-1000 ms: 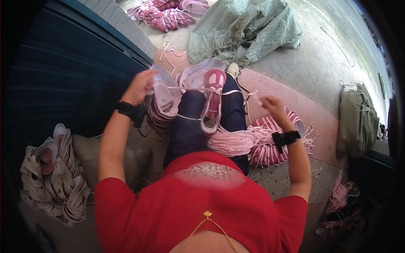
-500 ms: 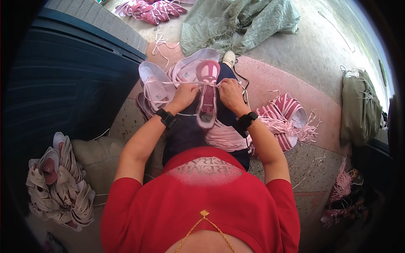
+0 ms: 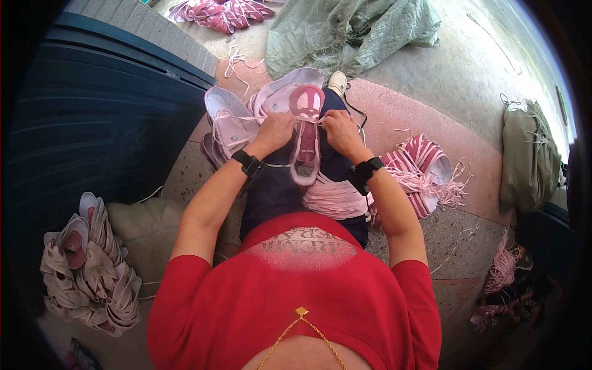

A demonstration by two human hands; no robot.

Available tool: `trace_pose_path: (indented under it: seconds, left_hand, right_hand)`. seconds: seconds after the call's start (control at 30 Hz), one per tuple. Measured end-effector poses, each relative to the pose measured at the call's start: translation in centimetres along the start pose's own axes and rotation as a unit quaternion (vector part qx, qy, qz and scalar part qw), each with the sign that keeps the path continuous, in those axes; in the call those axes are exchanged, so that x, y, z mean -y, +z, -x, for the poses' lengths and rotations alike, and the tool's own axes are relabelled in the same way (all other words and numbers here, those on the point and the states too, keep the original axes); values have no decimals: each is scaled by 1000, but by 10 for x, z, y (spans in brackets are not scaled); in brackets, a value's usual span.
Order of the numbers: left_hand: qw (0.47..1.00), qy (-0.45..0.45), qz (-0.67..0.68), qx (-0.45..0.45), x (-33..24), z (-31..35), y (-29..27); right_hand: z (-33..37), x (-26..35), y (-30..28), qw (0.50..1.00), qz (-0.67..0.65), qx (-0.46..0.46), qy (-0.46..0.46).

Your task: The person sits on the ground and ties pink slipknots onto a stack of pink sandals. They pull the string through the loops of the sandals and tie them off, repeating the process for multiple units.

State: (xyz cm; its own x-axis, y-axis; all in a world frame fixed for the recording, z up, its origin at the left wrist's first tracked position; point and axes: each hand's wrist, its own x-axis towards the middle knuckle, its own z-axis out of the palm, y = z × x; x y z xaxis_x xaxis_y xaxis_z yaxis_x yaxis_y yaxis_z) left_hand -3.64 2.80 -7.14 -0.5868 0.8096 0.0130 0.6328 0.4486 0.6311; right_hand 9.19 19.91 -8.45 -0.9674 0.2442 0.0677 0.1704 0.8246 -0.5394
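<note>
A pink and white shoe upper point(image 3: 306, 143) rests lengthwise over my legs, its toe end pointing away from me. A white shoelace point(image 3: 303, 119) runs across it near the toe. My left hand point(image 3: 275, 131) pinches the lace on the left side of the upper, fingers closed. On the other side my right hand point(image 3: 341, 129) pinches the lace close to the upper's edge. Just left of my left hand lie pale pink shoe uppers point(image 3: 232, 128), partly overlapped by loose lace. A bundle of pink laces point(image 3: 336, 198) lies over my right thigh.
Striped pink uppers with fringed laces point(image 3: 422, 169) lie on the floor to the right. Beige uppers point(image 3: 92, 271) are stacked at lower left beside a tan sack point(image 3: 148, 231). A dark blue panel point(image 3: 105, 111) bounds the left. A green woven sack point(image 3: 351, 37) lies ahead.
My left hand has moved right and slightly up, nearer the upper. My right hand stays close to the upper's edge, slightly higher. The lace span between the hands is shorter.
</note>
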Motion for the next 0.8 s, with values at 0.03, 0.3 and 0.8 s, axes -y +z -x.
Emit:
trace_pose_path:
  seconds: [0.03,0.3,0.8]
  left_hand:
    - [1000,0,2,-2,0,-1,0]
    - [991,0,-134,-20,-11,-4,6]
    - [980,-97,-173,-15,-45,18,14]
  right_hand:
    - [0,2,1,1000,7,4,3]
    - [-2,-8,6,999,-44,5,5]
    - [-4,-22,9,985,-21,-35,168]
